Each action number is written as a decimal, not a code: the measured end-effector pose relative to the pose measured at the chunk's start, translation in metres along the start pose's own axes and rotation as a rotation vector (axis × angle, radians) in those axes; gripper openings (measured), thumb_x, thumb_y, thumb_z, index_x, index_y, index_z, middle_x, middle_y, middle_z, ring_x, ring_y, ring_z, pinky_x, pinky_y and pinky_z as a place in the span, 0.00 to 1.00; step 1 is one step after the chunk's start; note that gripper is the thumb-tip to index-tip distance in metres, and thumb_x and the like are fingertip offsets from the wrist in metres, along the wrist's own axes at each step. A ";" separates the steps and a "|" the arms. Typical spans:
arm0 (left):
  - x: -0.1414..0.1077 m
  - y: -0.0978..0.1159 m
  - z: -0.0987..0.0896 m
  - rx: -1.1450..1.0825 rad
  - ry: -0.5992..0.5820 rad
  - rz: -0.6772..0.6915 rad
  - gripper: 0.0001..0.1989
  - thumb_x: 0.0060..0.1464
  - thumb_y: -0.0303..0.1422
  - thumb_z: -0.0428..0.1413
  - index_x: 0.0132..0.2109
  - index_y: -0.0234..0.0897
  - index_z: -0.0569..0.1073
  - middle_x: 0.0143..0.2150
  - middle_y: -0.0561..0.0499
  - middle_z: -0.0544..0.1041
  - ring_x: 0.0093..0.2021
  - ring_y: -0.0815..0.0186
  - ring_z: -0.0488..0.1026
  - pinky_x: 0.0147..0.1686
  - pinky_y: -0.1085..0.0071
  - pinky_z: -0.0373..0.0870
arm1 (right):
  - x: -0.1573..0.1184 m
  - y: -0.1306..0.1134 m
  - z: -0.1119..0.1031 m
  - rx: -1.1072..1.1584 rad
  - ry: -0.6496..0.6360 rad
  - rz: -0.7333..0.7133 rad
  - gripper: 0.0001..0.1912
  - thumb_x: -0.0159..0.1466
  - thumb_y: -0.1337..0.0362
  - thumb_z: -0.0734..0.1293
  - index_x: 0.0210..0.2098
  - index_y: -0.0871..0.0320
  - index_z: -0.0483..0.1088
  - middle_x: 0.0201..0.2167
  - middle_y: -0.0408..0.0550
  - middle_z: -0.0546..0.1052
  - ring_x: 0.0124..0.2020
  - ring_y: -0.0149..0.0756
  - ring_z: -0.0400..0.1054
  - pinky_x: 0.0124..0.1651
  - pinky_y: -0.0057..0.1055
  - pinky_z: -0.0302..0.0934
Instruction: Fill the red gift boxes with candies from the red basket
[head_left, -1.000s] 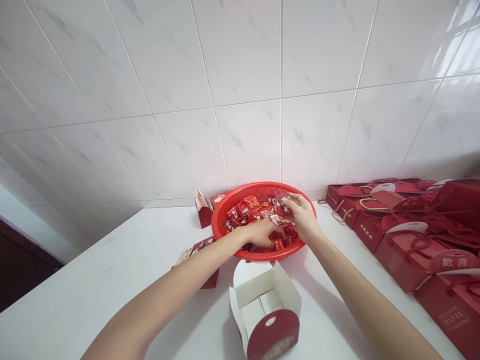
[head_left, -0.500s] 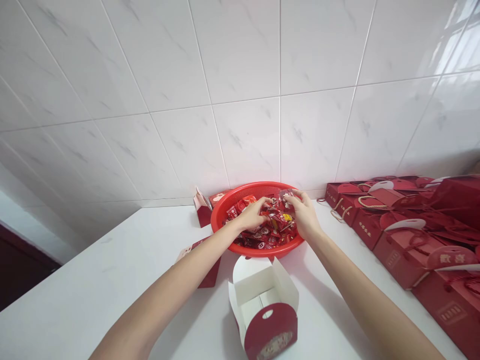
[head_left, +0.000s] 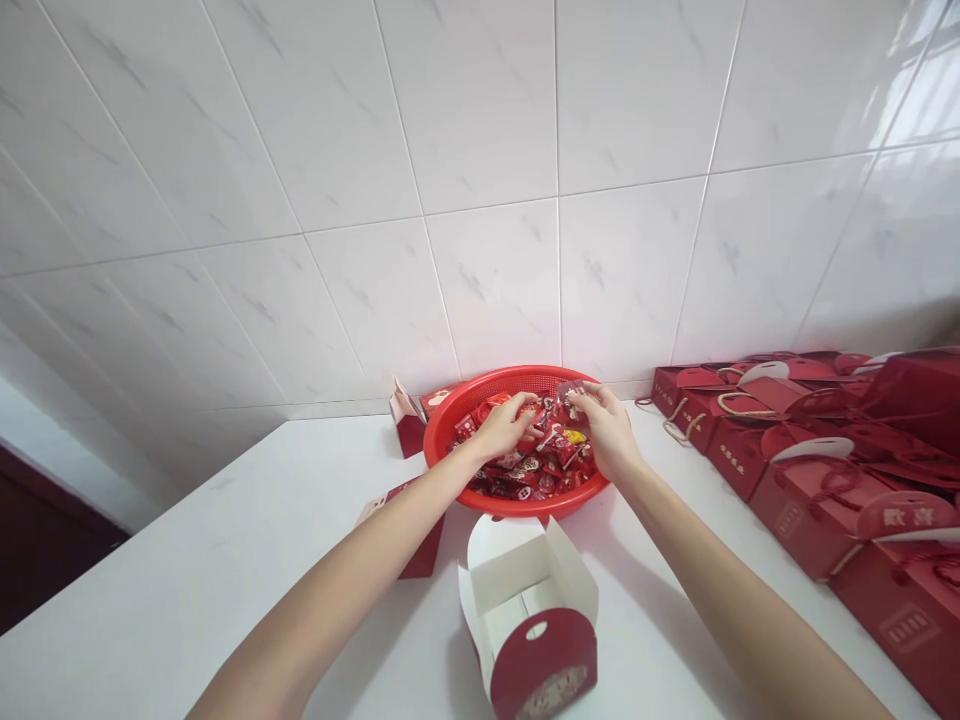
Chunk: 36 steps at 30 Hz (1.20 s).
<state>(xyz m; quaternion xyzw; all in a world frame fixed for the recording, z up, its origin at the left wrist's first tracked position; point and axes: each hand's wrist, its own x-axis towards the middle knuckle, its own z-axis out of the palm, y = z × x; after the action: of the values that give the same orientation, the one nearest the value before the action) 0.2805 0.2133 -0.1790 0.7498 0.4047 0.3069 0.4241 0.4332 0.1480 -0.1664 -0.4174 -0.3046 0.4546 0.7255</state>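
A red plastic basket (head_left: 442,470) with perforated sides holds many small wrapped candies (head_left: 525,475), mostly red, one of them yellow. My left hand (head_left: 504,428) reaches into it from the left, fingers curled round a red-wrapped candy (head_left: 531,418). At the basket's right rim, my right hand (head_left: 609,430) pinches a candy in a clear and dark red wrapper (head_left: 573,390), held above the heap. In front of the basket stands an open carton (head_left: 541,660), dark red outside and white inside, its flaps raised. No candy shows in the visible part of its inside.
Several closed red gift boxes (head_left: 795,500) with cord handles stand in rows on the right. Left of the basket are a small red box (head_left: 409,425) and another red box (head_left: 421,555), partly behind my left forearm. A tiled wall (head_left: 495,280) borders the white table (head_left: 247,520).
My left hand has shifted slightly within the basket, its fingers now further round a red candy. The right hand keeps its pinch nearly in place. The view has tilted a little.
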 end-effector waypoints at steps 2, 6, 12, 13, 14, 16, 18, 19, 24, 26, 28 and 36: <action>0.001 0.000 -0.001 -0.023 0.021 0.026 0.15 0.63 0.31 0.52 0.56 0.38 0.67 0.53 0.42 0.75 0.36 0.64 0.81 0.38 0.66 0.78 | 0.000 -0.001 0.000 -0.004 -0.003 0.004 0.16 0.45 0.63 0.72 0.35 0.55 0.72 0.28 0.40 0.77 0.32 0.35 0.71 0.33 0.31 0.67; 0.001 0.001 -0.005 0.060 0.154 0.093 0.16 0.51 0.29 0.64 0.48 0.36 0.72 0.49 0.45 0.77 0.34 0.67 0.77 0.40 0.66 0.77 | -0.002 -0.004 0.001 -0.013 -0.013 0.016 0.15 0.45 0.62 0.73 0.33 0.55 0.72 0.28 0.42 0.78 0.31 0.35 0.71 0.31 0.30 0.65; 0.002 0.010 -0.006 -0.079 0.118 0.044 0.09 0.54 0.33 0.60 0.41 0.34 0.78 0.41 0.46 0.81 0.40 0.61 0.77 0.42 0.65 0.76 | -0.005 -0.007 0.002 -0.023 -0.028 0.031 0.15 0.45 0.63 0.73 0.33 0.56 0.73 0.27 0.41 0.77 0.31 0.35 0.70 0.30 0.29 0.64; 0.002 0.011 -0.005 -0.124 0.114 0.032 0.08 0.56 0.32 0.58 0.41 0.34 0.78 0.43 0.46 0.81 0.42 0.60 0.77 0.44 0.65 0.76 | -0.004 -0.007 0.002 -0.024 -0.032 0.032 0.15 0.45 0.63 0.73 0.33 0.56 0.73 0.28 0.42 0.77 0.30 0.34 0.70 0.31 0.29 0.65; 0.003 0.012 -0.005 -0.156 0.112 0.022 0.09 0.57 0.30 0.55 0.41 0.35 0.79 0.46 0.46 0.81 0.45 0.60 0.77 0.46 0.64 0.75 | -0.004 -0.006 0.001 -0.025 -0.041 0.035 0.15 0.45 0.63 0.73 0.34 0.56 0.73 0.28 0.42 0.77 0.30 0.34 0.70 0.31 0.30 0.65; 0.004 0.013 -0.006 -0.181 0.109 0.015 0.11 0.56 0.26 0.53 0.43 0.35 0.79 0.50 0.46 0.80 0.50 0.60 0.76 0.50 0.64 0.74 | -0.003 -0.004 0.000 -0.026 -0.065 0.045 0.17 0.46 0.63 0.74 0.36 0.56 0.73 0.28 0.42 0.78 0.29 0.35 0.70 0.31 0.31 0.65; 0.003 0.013 -0.007 -0.191 0.110 0.049 0.14 0.54 0.24 0.55 0.46 0.35 0.78 0.52 0.45 0.79 0.53 0.60 0.74 0.53 0.63 0.72 | -0.002 -0.002 -0.001 -0.028 -0.083 0.055 0.19 0.46 0.62 0.74 0.38 0.56 0.73 0.29 0.43 0.78 0.28 0.34 0.70 0.30 0.31 0.65; 0.003 0.012 -0.008 -0.201 0.112 0.075 0.15 0.53 0.24 0.57 0.48 0.34 0.77 0.52 0.45 0.79 0.54 0.59 0.74 0.54 0.62 0.71 | -0.002 -0.002 -0.001 -0.032 -0.085 0.059 0.19 0.46 0.62 0.74 0.38 0.56 0.73 0.29 0.43 0.78 0.27 0.34 0.70 0.30 0.31 0.65; 0.001 0.010 -0.009 -0.292 0.098 0.141 0.21 0.50 0.29 0.64 0.52 0.33 0.73 0.51 0.42 0.77 0.49 0.60 0.76 0.52 0.60 0.72 | -0.003 -0.004 0.000 -0.057 -0.083 0.081 0.20 0.47 0.63 0.74 0.39 0.56 0.72 0.26 0.41 0.77 0.26 0.33 0.69 0.28 0.29 0.63; 0.000 0.009 -0.009 -0.310 0.099 0.144 0.23 0.49 0.29 0.65 0.52 0.33 0.72 0.50 0.43 0.77 0.46 0.62 0.76 0.50 0.62 0.74 | -0.004 -0.005 0.000 -0.055 -0.091 0.099 0.19 0.47 0.64 0.74 0.39 0.56 0.72 0.27 0.41 0.78 0.26 0.33 0.69 0.27 0.28 0.63; 0.000 0.010 -0.008 -0.306 0.103 0.145 0.24 0.48 0.29 0.66 0.52 0.34 0.71 0.49 0.44 0.76 0.43 0.64 0.77 0.47 0.64 0.74 | -0.004 -0.006 0.000 -0.042 -0.098 0.117 0.19 0.46 0.64 0.74 0.38 0.56 0.72 0.29 0.42 0.78 0.26 0.32 0.70 0.27 0.28 0.63; -0.002 0.012 -0.008 -0.278 0.063 0.180 0.23 0.48 0.29 0.66 0.51 0.34 0.70 0.50 0.45 0.75 0.40 0.66 0.77 0.43 0.66 0.75 | -0.004 -0.006 0.001 -0.017 -0.128 0.129 0.17 0.46 0.65 0.74 0.36 0.56 0.73 0.28 0.41 0.78 0.27 0.32 0.70 0.30 0.30 0.66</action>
<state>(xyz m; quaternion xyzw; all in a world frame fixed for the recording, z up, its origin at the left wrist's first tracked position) 0.2770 0.2107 -0.1652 0.7071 0.3027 0.4202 0.4815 0.4336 0.1431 -0.1608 -0.4125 -0.3267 0.5237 0.6700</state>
